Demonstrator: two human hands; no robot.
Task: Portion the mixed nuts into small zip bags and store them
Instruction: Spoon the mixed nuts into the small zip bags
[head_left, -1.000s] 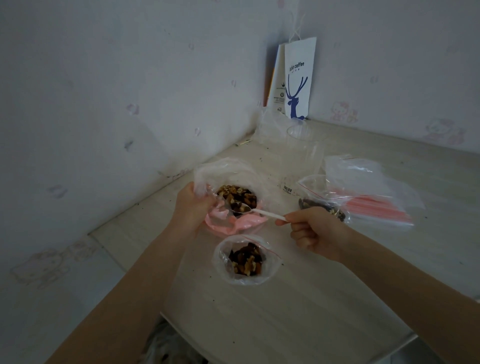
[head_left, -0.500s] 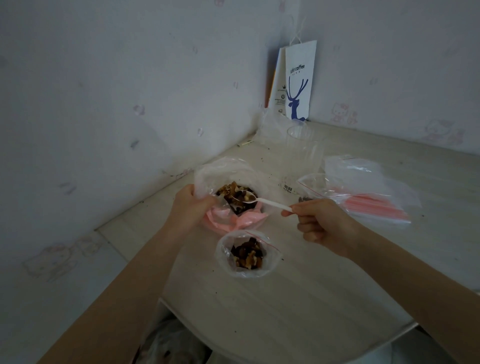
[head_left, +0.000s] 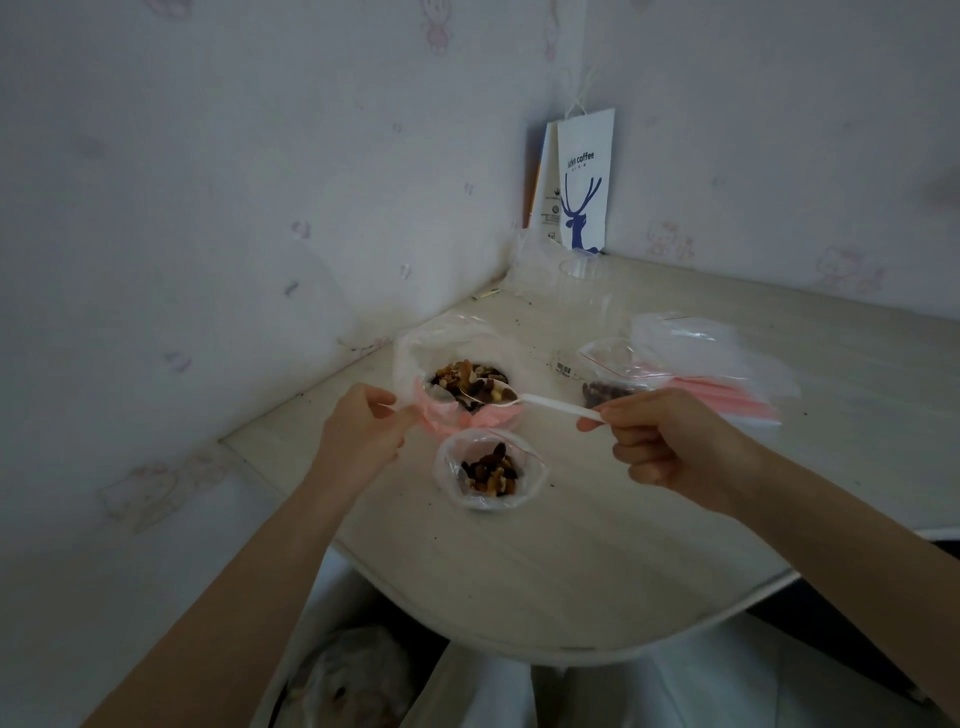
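Note:
A big clear bag of mixed nuts (head_left: 470, 375) stands open near the wall, its pink-edged rim rolled down. My left hand (head_left: 361, 434) pinches that rim on its left side. My right hand (head_left: 670, 441) grips the handle of a white plastic spoon (head_left: 550, 402), whose bowl carries nuts just above the big bag's near edge. In front of it a small zip bag (head_left: 491, 470) stands open on the table with nuts inside. Another small zip bag (head_left: 608, 371) holding dark nuts lies to the right, partly behind my right hand.
A stack of unused zip bags (head_left: 711, 364) with pink strips lies at the right. A clear plastic cup (head_left: 584, 291) and a white paper coffee bag (head_left: 582, 182) stand in the corner. The table's (head_left: 545, 571) rounded front edge is near, with a bin below.
The spoon has come up out of the big bag loaded with nuts and drawn slightly towards me. My left hand stays on the bag's rim.

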